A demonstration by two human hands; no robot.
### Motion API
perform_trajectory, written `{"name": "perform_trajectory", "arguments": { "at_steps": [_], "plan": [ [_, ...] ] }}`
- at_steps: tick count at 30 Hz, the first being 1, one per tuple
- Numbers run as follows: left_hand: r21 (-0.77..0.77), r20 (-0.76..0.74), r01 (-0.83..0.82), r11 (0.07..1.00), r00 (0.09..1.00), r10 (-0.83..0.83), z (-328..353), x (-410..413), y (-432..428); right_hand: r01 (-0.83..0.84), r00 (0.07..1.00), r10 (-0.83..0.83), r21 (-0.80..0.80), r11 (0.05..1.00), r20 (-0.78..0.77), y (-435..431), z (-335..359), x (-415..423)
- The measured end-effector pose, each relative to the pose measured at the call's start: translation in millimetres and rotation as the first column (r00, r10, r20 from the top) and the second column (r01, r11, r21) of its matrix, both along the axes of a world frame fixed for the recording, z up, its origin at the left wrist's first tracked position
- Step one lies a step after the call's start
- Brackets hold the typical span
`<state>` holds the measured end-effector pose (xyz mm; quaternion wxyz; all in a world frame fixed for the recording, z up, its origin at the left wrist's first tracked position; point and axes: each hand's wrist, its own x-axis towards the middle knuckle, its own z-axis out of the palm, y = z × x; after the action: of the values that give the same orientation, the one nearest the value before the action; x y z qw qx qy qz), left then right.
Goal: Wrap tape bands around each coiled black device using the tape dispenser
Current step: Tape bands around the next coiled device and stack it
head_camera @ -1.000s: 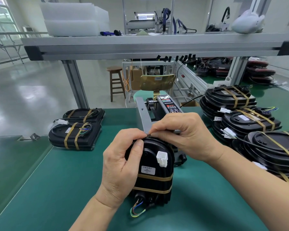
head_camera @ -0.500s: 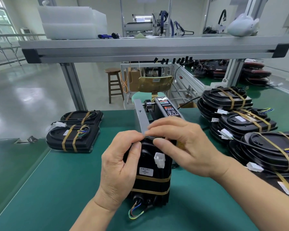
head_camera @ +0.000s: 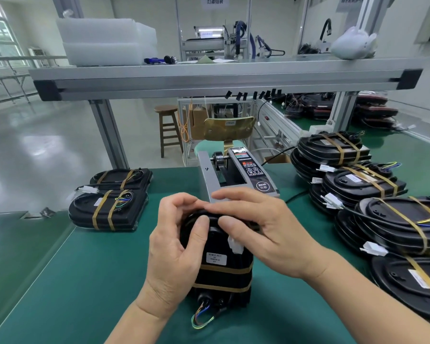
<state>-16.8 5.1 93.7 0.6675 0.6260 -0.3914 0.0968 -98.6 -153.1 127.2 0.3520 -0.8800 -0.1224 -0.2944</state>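
We are on a factory assembly floor. Our green-matted counter (head_camera: 60, 281) sits under an aluminium-profile shelf (head_camera: 224, 78), with an electric tape dispenser (head_camera: 243, 172) on it and stacks of coiled black devices (head_camera: 333, 150) banded in tape on both sides. Beyond it we see a polished grey floor (head_camera: 35, 150), a wooden stool (head_camera: 168, 130), another framed workstation with machinery (head_camera: 216, 40), and a hanging sign (head_camera: 214, 1) in Chinese characters.

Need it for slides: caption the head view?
Left hand and right hand hold an upright, twice-banded black device before the tape dispenser, banded devices stacked on both sides.
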Motion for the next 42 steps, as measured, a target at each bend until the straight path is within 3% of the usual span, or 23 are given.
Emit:
{"name": "perform_trajectory", "arguments": {
  "at_steps": [7,9,11,13,16,21,24,27,30,33,34,36,37,38,39,40,42],
  "plan": [
    [0.214,0.105,0.037,0.976,0.993,-0.06,9.0,2.5,8.3,0.09,0.99,-0.119,0.296,0.951,0.08,-14.1,-11.6,-13.2],
    [0.307,0.109,0.063,0.95,0.989,-0.101,12.0,3.0,10.0,0.079,0.996,-0.084,0.377,0.923,-0.003,-22.1,-21.2,-20.5],
    [0.392,0.126,0.051,0.919,0.986,-0.109,12.8,3.9,9.0,0.019,0.985,0.051,0.402,0.916,-0.163,-24.6,-33.3,-27.5],
    [0.39,0.115,0.043,0.92,0.989,-0.095,12.9,4.1,7.7,-0.016,0.943,0.127,0.341,0.94,-0.307,-19.8,-50.1,-31.0],
    [0.279,0.03,0.099,0.955,0.993,-0.112,8.7,3.0,7.5,0.039,0.929,0.066,0.271,0.962,-0.365,-4.2,-74.3,-28.9],
    [0.119,-0.082,0.224,0.967,0.973,-0.215,3.0,7.7,18.6,0.138,0.98,-0.095,0.256,0.957,-0.174,1.1,-70.4,-28.3],
    [0.061,-0.164,0.204,0.977,0.968,-0.191,2.9,19.0,34.7,0.227,0.97,-0.22,0.066,0.972,-0.101,-1.5,-56.9,-30.0],
    [0.275,-0.081,0.13,0.953,0.99,-0.111,1.0,17.9,45.0,0.272,0.952,-0.294,-0.212,0.939,-0.083,3.7,-50.9,-30.4],
    [0.54,-0.061,0.124,0.832,0.992,-0.108,-10.6,12.7,43.8,0.277,0.949,-0.31,-0.307,0.91,-0.062,10.8,-51.4,-26.6],
    [0.589,-0.075,0.097,0.802,0.995,-0.065,-23.2,14.0,44.3,0.251,0.95,-0.299,-0.355,0.901,-0.086,15.7,-50.8,-22.8],
    [0.59,-0.061,0.077,0.804,0.997,-0.051,-26.1,15.4,45.9,0.232,0.955,-0.275,-0.301,0.925,-0.108,15.3,-50.9,-21.7],
    [0.574,-0.077,0.084,0.815,0.996,-0.048,-29.9,16.6,49.6,0.23,0.958,-0.217,0.05,0.972,-0.186,12.6,-48.7,-16.5],
    [0.564,-0.096,0.096,0.82,0.994,-0.05,-31.3,16.7,50.9,0.274,0.954,-0.218,0.299,0.914,-0.208,9.5,-47.2,-11.7],
    [0.557,-0.104,0.098,0.824,0.993,-0.048,-32.4,16.6,51.8,0.338,0.939,-0.242,0.52,0.785,-0.245,4.3,-48.9,-6.4],
    [0.554,-0.099,0.094,0.827,0.994,-0.046,-33.2,16.3,52.3,0.417,0.909,-0.288,0.644,0.642,-0.302,-0.6,-51.9,-1.7],
    [0.55,-0.094,0.091,0.83,0.994,-0.046,-33.9,16.0,52.6,0.493,0.87,-0.327,0.686,0.535,-0.37,-4.8,-56.1,2.3],
    [0.54,-0.088,0.091,0.837,0.995,-0.051,-34.4,15.4,53.1,0.563,0.826,-0.324,0.715,0.414,-0.462,-7.4,-60.8,7.3]
  ]
}}
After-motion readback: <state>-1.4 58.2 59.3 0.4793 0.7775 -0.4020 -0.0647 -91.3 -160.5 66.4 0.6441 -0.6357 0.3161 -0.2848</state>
